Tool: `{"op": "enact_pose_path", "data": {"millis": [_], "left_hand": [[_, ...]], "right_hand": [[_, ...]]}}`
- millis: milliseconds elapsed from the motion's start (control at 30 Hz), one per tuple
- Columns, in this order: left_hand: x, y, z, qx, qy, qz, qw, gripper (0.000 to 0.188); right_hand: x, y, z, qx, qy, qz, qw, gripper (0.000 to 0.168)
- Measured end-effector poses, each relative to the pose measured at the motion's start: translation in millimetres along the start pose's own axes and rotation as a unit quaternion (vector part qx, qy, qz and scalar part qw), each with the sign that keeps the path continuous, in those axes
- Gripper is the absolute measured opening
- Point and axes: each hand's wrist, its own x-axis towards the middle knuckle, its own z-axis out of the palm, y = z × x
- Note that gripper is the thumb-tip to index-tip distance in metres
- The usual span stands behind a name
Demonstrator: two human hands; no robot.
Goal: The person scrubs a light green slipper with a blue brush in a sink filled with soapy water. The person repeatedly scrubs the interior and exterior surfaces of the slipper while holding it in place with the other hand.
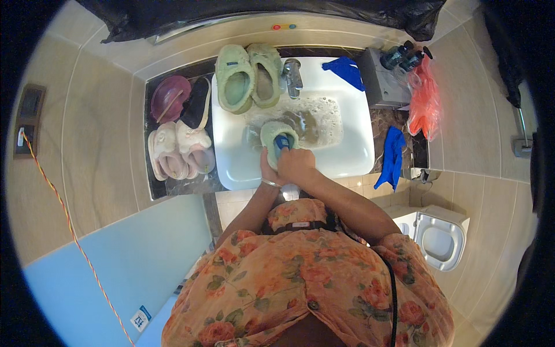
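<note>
My left hand (269,169) holds a small pale green fluffy slipper (275,130) from its left side and heel, above the near part of the white washbasin (225,160). A blue tool (282,141), perhaps a brush, reaches into the slipper's opening, and my right hand (298,165) is closed around its near end. Behind the slipper, cloudy, foamy water (321,126) lies in the basin. Two larger pale green fluffy slippers (234,80) rest on the basin's back left rim, beside the chrome faucet (293,77).
Pink-white slippers (165,145), a dark-soled shoe or slipper (197,104) and a purple bowl (171,97) crowd the left counter. Blue cloths lie on the basin's back right corner (347,71) and right counter (392,156). A grey box (381,84), pump bottles (403,58) and a red plastic bag (425,99) stand at right.
</note>
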Motion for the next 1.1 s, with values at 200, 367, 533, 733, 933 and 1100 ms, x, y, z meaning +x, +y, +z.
{"op": "enact_pose_path", "data": {"millis": [200,367,533,733,933,1100], "left_hand": [[-1.3,0.8,3.3,-0.001,-0.03,-0.034,0.999,0.06],[-2.0,-0.4,6.7,0.043,-0.008,-0.028,0.999,0.064],[0.9,0.8,-2.6,0.02,0.0,-0.023,1.0,0.065],[0.6,-1.8,4.0,-0.012,-0.067,0.011,0.998,0.06],[2.2,-4.1,0.3,0.004,-0.008,0.038,0.999,0.056],[-0.1,-0.5,-2.9,0.003,-0.026,0.006,1.0,0.059]], "right_hand": [[31.5,7.4,19.2,-0.004,0.002,0.021,1.0,0.024],[52.9,22.4,38.1,-0.01,0.01,-0.011,1.0,0.028],[49.7,18.3,28.4,0.0,-0.026,0.02,0.999,0.031],[26.6,22.2,19.9,0.053,-0.039,0.006,0.998,0.038],[-13.2,15.5,-1.7,0.049,-0.028,-0.029,0.998,0.038],[-39.2,18.3,0.0,0.04,0.003,-0.075,0.996,0.036]]}}
